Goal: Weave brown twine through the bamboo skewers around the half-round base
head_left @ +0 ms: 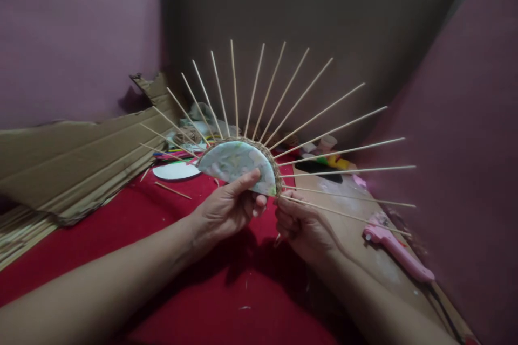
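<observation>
A half-round, floral-patterned piece [230, 160] is held up over the red cloth, its flat side facing down. Braided twine [276, 170] runs along its curved edge, and several thin wooden sticks [319, 145] fan outward from there. My left hand [230, 202] grips the flat lower edge, thumb on the front and fingers behind. At the right end of the curve, my right hand [295, 221] has its fingers pinched by the twine's end and the lowest stick. Exactly what lies between those fingertips is partly hidden.
A pink glue gun [399, 250] lies on the wooden board [343, 210] at right. Cardboard sheets [89, 164] lean at left. On the red cloth [170, 264] are a white half-round piece [176, 171] and a loose stick [173, 190]. A dark flat object [318, 168] and clutter sit behind.
</observation>
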### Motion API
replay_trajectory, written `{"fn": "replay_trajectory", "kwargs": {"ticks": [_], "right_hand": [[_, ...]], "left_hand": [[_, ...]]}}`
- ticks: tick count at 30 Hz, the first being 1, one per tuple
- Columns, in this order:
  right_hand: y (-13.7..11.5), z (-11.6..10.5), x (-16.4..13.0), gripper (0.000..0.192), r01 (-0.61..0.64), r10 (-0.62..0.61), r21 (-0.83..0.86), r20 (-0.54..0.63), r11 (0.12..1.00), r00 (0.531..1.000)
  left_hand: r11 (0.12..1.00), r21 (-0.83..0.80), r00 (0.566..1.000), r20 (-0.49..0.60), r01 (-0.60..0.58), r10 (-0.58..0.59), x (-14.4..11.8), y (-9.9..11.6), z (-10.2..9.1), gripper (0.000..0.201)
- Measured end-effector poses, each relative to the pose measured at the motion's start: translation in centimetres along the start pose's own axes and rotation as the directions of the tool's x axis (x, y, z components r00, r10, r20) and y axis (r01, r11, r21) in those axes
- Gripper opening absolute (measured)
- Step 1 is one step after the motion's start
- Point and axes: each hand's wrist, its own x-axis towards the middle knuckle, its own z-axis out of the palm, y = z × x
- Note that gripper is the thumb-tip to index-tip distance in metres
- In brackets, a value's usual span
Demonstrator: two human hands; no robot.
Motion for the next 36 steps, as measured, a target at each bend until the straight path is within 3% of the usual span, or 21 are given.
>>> {"fn": "replay_trajectory", "kwargs": {"ticks": [11,18,24,27,30,32,36], "right_hand": [[0.3,-0.6,0.4,0.021,0.007,-0.006,-0.034,0.011,0.999,1.0],[0.8,-0.5,0.2,0.017,0.039,-0.04,-0.076,-0.012,0.996,0.999],[0.9,0.0,-0.4,0.015,0.065,-0.08,-0.246,-0.052,0.967,0.995],[0.3,0.2,-1.0,0.016,0.131,-0.158,-0.372,-0.043,0.919,0.987],[-0.5,0.0,-1.4,0.013,0.25,-0.319,-0.533,-0.039,0.808,0.947],[-1.1,-0.5,-1.3,0.011,0.346,-0.468,-0.667,-0.005,0.66,0.884],[-2.5,-2.2,-0.5,0.009,0.431,-0.743,-0.887,0.175,0.166,0.646]], "left_hand": [[1.0,-0.017,1.0,0.009,0.008,-0.008,-0.1,-0.1,0.2,0.018],[0.997,0.077,0.999,0.035,-0.011,0.008,0.0,0.1,0.1,0.016],[0.988,0.131,0.996,-0.016,-0.086,0.089,0.2,0.6,0.3,0.019],[0.973,0.17,0.986,-0.031,-0.157,0.165,0.2,1.2,0.3,0.021],[0.944,0.236,0.969,-0.033,-0.232,0.246,0.4,1.7,0.1,0.025],[0.916,0.286,0.953,-0.03,-0.281,0.301,0.6,2.0,-0.1,0.026],[0.861,0.358,0.92,-0.014,-0.362,0.393,0.6,2.1,-0.4,0.025]]}}
